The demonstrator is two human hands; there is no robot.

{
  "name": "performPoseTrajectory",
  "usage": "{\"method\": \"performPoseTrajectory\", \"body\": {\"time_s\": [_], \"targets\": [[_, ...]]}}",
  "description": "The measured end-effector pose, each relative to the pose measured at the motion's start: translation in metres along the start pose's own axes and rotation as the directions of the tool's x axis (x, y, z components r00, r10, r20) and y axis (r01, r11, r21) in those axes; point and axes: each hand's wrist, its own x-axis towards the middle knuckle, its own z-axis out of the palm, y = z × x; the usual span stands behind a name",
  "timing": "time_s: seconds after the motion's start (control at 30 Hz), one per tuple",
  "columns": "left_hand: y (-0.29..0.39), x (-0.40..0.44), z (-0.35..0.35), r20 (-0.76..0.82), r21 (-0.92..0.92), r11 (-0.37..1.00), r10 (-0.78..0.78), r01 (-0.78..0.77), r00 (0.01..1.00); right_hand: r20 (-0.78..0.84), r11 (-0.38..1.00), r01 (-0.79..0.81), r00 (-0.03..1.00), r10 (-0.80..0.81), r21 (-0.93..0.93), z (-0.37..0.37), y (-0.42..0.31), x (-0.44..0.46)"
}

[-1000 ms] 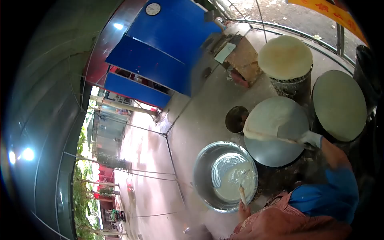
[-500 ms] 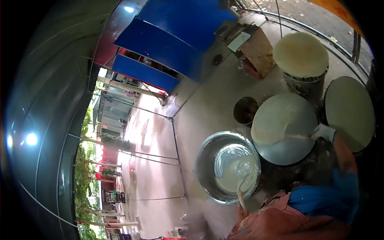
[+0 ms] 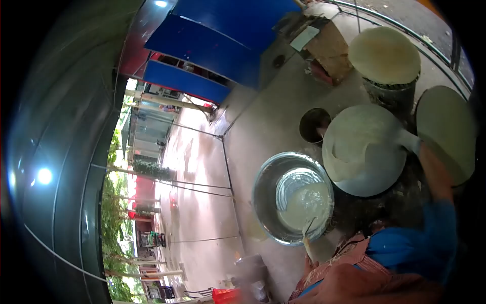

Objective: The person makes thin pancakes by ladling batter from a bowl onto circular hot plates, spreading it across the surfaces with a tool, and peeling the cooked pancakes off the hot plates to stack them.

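Observation:
My left hand (image 3: 310, 264), at the bottom, is closed around the pale handle of a ladle (image 3: 309, 237). The ladle's lower end is in white batter (image 3: 304, 205) inside a wide metal basin (image 3: 264, 207). My right hand (image 3: 409, 141), in a pale glove and smeared by motion, is over the right edge of a round griddle (image 3: 382, 164). It grips a spreading tool that is too blurred to outline. A thin pale layer (image 3: 349, 124) covers the left and upper parts of the griddle; grey metal shows at its lower right.
Behind the griddle, another round plate (image 3: 385, 55) bears a pale sheet above a dark drum. A large round plate (image 3: 445, 134) lies to the right. A dark pot (image 3: 314, 125) stands beside the griddle. Further back are a cardboard box (image 3: 329, 48) and blue panels (image 3: 217, 45).
The view has shifted. My right hand has swung round the griddle's right side, and the pale layer now reaches further across its upper part. My left hand still holds the ladle in the basin.

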Motion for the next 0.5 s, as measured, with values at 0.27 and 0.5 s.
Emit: {"method": "performPoseTrajectory", "body": {"time_s": [0.27,0.5], "targets": [[-0.009,-0.031,-0.012,0.037,0.553,0.817,0.174,-0.165,0.984,0.354,0.93,0.171,0.934,-0.049,-0.324,-0.012,0.031,-0.011],[-0.013,-0.033,-0.018,0.035,0.527,0.825,0.218,-0.204,0.975,-0.03,0.999,-0.006,1.0,0.005,-0.038,0.019,-0.045,0.015]]}}
